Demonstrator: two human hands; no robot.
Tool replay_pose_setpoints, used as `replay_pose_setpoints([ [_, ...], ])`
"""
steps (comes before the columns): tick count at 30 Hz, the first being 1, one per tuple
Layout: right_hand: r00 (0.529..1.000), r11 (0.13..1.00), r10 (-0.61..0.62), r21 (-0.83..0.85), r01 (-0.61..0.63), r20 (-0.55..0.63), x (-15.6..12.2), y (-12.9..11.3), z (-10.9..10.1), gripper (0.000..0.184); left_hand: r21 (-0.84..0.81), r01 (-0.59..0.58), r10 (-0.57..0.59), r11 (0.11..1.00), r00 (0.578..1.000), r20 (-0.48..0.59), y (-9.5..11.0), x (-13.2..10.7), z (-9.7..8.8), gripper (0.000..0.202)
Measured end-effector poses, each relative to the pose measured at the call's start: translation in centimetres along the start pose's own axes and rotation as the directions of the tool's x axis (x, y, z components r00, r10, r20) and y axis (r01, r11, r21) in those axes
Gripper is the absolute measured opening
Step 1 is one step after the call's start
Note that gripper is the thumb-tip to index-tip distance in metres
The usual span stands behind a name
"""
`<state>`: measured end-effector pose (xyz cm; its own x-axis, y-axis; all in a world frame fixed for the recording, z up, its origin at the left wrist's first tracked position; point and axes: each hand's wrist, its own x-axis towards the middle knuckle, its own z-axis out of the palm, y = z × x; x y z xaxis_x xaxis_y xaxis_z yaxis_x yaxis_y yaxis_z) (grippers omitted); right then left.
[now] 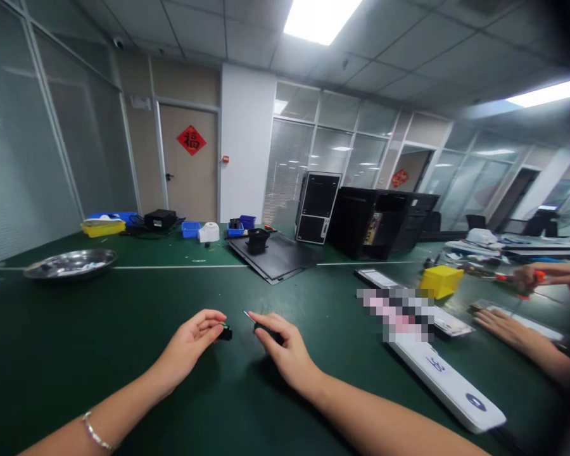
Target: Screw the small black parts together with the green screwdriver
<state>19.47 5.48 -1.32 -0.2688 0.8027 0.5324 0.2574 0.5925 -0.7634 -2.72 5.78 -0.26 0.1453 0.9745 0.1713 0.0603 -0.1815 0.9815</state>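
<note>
Two bare hands work close together above a dark green workbench mat (76, 354). The left hand (190, 345) pinches a small black plastic part (226, 334) with a green spot, its fingertips pressed around it. The right hand (285, 351) closes on a slim black-handled screwdriver (267, 332), whose thin steel tip sits just apart from the part. Nothing shows as fitted or fastened yet.

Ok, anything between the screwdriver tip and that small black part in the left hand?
Nothing visible. Only a gap over the green mat separates the small screwdriver in the right hand from the small black part held by the left hand.
</note>
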Motion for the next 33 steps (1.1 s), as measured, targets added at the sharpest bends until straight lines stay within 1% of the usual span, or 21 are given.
replay_pose_setpoints([
  [2,1.0,0.999,-0.03,0.011,0.03,0.005,-0.1,-0.3,-0.1,0.03,0.048,-0.032,0.029,0.998,0.997,0.067,0.0,-0.1,-0.1,0.023],
  [4,0.998,0.998,-0.057,0.018,0.057,0.005,-0.2,-0.5,-0.1,0.03,0.146,-0.081,0.055,0.986,0.984,0.172,0.0,-0.2,-0.2,0.019],
  [7,0.998,0.998,-0.067,0.012,0.067,0.007,-0.2,-0.6,0.0,0.03,0.315,-0.204,0.102,0.927,0.944,0.313,0.0,-0.4,-0.2,0.015],
  [10,0.998,0.998,-0.063,0.003,0.063,0.004,-0.1,-0.4,0.1,0.03,0.413,-0.298,0.135,0.86,0.915,0.38,0.1,-0.6,-0.1,0.013],
  [13,0.998,0.998,-0.058,-0.004,0.058,0.014,-0.1,-0.3,0.1,0.03,0.45,-0.322,0.142,0.833,0.911,0.388,0.3,-0.8,0.0,0.012],
  [16,0.998,0.998,-0.057,-0.008,0.058,0.023,-0.1,-0.3,0.2,0.031,0.458,-0.322,0.142,0.829,0.912,0.384,0.2,-0.9,0.0,0.013],
  [20,0.998,0.998,-0.061,-0.006,0.061,0.023,-0.1,-0.5,0.2,0.03,0.454,-0.3,0.145,0.839,0.928,0.344,-0.2,-1.3,0.0,0.026],
  [23,0.998,0.998,-0.065,-0.004,0.065,0.024,-0.1,-0.5,0.2,0.03,0.49,-0.31,0.171,0.815,0.936,0.308,-0.3,-1.4,0.2,0.031],
  [25,0.998,0.998,-0.067,-0.006,0.067,0.02,-0.1,-0.4,0.3,0.03,0.52,-0.334,0.187,0.786,0.931,0.314,-0.2,-1.4,0.3,0.025],
  [28,0.998,0.998,-0.062,-0.011,0.062,0.02,-0.1,-0.3,0.3,0.029,0.537,-0.38,0.204,0.753,0.911,0.358,-0.1,-1.2,0.4,0.007],
  [30,0.998,0.998,-0.06,-0.01,0.06,0.024,-0.1,-0.3,0.3,0.029,0.528,-0.398,0.217,0.75,0.902,0.372,-0.1,-1.2,0.4,0.007],
  [33,0.998,0.998,-0.057,-0.016,0.057,0.016,-0.1,-0.4,0.4,0.029,0.526,-0.4,0.239,0.751,0.907,0.348,0.0,-1.3,0.4,0.01],
])
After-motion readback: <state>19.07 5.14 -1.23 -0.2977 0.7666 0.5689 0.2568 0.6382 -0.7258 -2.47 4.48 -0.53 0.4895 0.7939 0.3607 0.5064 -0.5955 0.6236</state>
